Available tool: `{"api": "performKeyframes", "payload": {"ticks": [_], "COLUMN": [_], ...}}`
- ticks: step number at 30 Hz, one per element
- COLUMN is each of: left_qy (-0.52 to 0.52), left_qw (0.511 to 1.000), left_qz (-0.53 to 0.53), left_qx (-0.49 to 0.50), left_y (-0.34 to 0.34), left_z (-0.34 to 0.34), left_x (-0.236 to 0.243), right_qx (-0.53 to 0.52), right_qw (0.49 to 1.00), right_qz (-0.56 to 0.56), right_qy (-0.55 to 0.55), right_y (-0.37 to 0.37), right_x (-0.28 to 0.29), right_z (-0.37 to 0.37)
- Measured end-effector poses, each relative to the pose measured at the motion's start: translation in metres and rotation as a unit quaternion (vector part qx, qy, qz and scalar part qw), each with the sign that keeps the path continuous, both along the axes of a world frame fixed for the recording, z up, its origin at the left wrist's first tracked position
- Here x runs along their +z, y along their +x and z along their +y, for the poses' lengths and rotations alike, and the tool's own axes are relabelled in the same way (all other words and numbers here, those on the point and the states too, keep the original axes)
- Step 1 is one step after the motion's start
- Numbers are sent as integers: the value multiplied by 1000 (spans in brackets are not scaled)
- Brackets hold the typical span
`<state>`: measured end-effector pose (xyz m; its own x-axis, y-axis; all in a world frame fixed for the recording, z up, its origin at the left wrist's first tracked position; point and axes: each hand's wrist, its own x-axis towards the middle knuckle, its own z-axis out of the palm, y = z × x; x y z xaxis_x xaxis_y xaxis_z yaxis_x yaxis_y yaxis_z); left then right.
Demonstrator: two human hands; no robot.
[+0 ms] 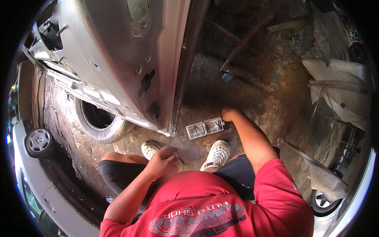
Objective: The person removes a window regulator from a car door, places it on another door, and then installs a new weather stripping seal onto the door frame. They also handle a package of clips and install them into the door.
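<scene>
A clear plastic case [196,130] lies unfolded on the floor in front of my shoes, with several small dark slim pieces in its compartments. My right hand [227,114] reaches down beside the case's right end; its fingers are lost in shadow, so what it touches is hidden. Over my left shoe, my left hand [164,160] is raised with curled fingers drawn together, slightly blurred; anything inside them is too small to make out. Ahead and to the left stands a large bare silver car panel, like a door [114,51], its lower corner close to the case.
A loose tyre [100,132] lies left of the panel. A car with a silver wheel [38,140] stands at far left. Crumpled sheeting [339,79] and a pole [304,154] are on the right. A blue scrap [227,76] lies ahead on the stained floor.
</scene>
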<state>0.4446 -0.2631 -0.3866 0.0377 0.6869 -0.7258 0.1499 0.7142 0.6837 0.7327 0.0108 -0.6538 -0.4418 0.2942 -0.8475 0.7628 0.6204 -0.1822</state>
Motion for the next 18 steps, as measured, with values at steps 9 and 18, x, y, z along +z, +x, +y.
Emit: {"api": "performKeyframes", "payload": {"ticks": [9,18], "left_qy": [74,75], "left_qw": [970,951], "left_qz": [-168,-194], "left_qx": [161,230], "left_y": [37,10], "left_z": [73,72], "left_x": [19,12], "right_qx": [-328,-526], "right_qw": [689,687], "right_qz": [256,265], "right_qy": [-593,-425], "right_y": [-61,-58], "right_x": [261,282], "right_z": [-28,-47]}}
